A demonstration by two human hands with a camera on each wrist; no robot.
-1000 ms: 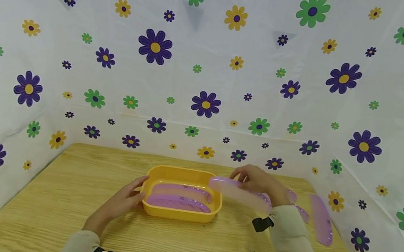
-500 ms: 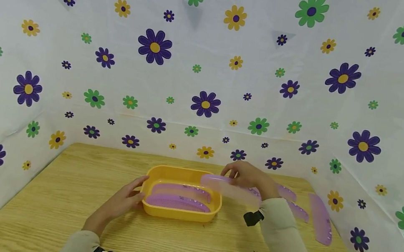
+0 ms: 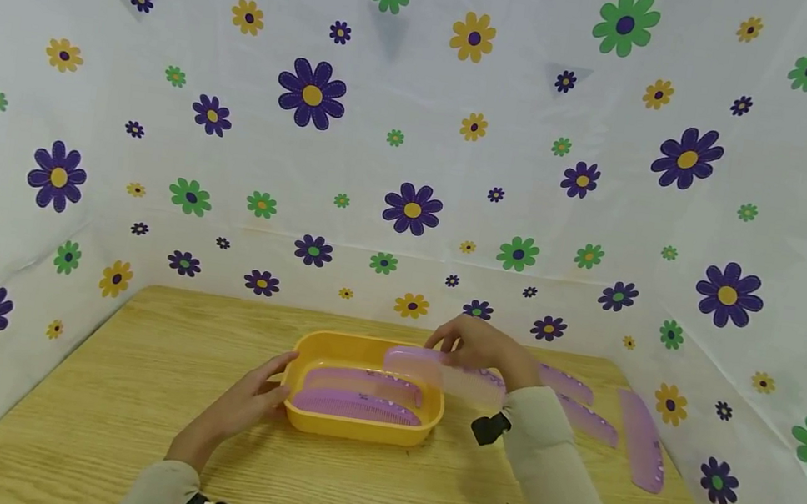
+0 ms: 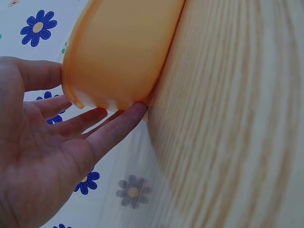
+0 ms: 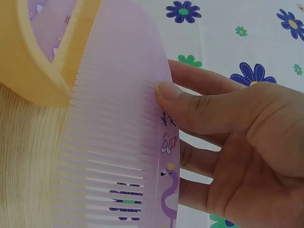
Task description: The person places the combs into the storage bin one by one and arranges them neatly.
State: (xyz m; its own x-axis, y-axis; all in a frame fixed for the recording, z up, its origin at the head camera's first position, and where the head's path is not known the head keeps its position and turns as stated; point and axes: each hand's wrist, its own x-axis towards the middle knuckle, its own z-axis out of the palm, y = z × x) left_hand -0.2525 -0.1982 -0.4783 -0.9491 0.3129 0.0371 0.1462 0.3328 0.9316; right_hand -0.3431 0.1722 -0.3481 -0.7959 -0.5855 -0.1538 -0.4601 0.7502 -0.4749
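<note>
A translucent purple comb (image 3: 474,385) is pinched along its spine between the thumb and fingers of my right hand (image 3: 478,347). Its far end hangs over the right rim of a yellow plastic basin (image 3: 352,428). The right wrist view shows the held comb (image 5: 126,114) with its teeth toward the basin and a flamingo print near the spine. Inside the basin lie two similar combs (image 3: 358,405), one behind the other. My left hand (image 3: 244,405) touches the basin's left end with extended fingertips; in the left wrist view they rest against the yellow wall (image 4: 123,52).
Right of the basin, more purple combs lie on the wooden table (image 3: 344,488): one far-right comb (image 3: 641,441) and two partly hidden behind the right arm, including a slanted comb (image 3: 593,421). Flower-printed white sheeting (image 3: 355,154) encloses the back and sides. Dark specks dot the table.
My right hand has carried the comb leftward, from beside the basin to partly over its right rim. My left hand and the basin have stayed in place.
</note>
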